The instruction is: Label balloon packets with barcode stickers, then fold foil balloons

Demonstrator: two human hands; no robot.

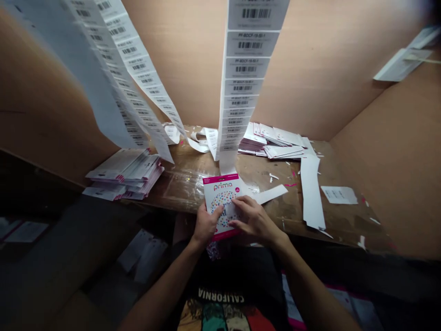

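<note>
My left hand grips the left edge of a white retail packet with a pink band, printed "prima", holding it upright above the table's front edge. My right hand lies across the packet's front, with thumb and fingers pressed on the printed dots. A long strip of barcode labels hangs from above and ends just behind the packet's top edge. A white backing strip lies to the right of the packet, close to my right hand.
Stacked packets sit at the table's left, and more lie at the back. Further barcode strips hang at upper left. White offcuts and scraps litter the worn wooden table. Cardboard walls enclose it.
</note>
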